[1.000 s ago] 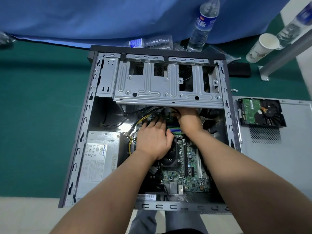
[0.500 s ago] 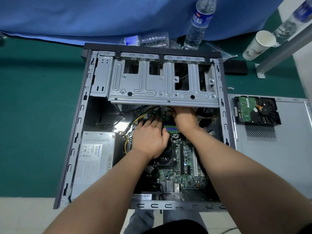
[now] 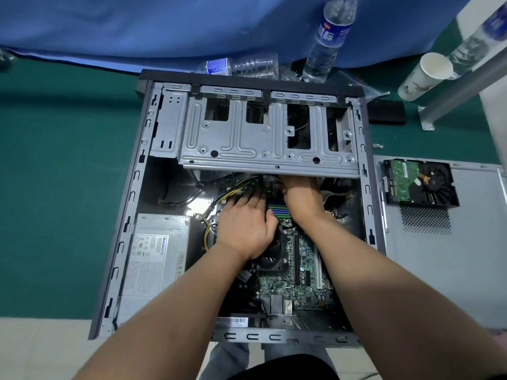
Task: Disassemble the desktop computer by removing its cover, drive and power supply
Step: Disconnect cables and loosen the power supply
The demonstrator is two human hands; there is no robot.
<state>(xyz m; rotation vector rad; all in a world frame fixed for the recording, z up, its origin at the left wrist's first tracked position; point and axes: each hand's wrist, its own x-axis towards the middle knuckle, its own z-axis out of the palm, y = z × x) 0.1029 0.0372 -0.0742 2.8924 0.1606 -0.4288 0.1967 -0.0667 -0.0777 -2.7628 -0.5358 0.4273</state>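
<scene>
Head view: both hands are reaching into the open computer case (image 3: 120, 237), which is lying on its side on the green worktop (image 3: 60, 187). Left hand (image 3: 244, 226) is lying palm-down over the black CPU fan (image 3: 270, 253), fingers fairly straight and pointing toward the yellow and black cables (image 3: 219, 200) near the top of the motherboard (image 3: 304, 272); whether the fingertips are gripping anything cannot be told. Right hand (image 3: 300, 196) is pushing in just under the lower edge of the metal drive cage (image 3: 263, 138), its fingers hidden by the cage, so its grip cannot be told either. The two hands are sitting side by side, nearly touching, beside the memory slots (image 3: 277, 211).

Power supply (image 3: 157, 253) is sitting inside the case at its lower left corner, label facing up. Removed side cover (image 3: 444, 259) is lying flat on the worktop just to the right of the case, and the hard drive (image 3: 417, 181) is resting on its upper part, circuit board up.

Beyond the case: an upright water bottle (image 3: 329, 42), a crushed bottle (image 3: 241, 65) lying flat, a paper cup (image 3: 424, 76), all in front of blue cloth (image 3: 164, 26).
</scene>
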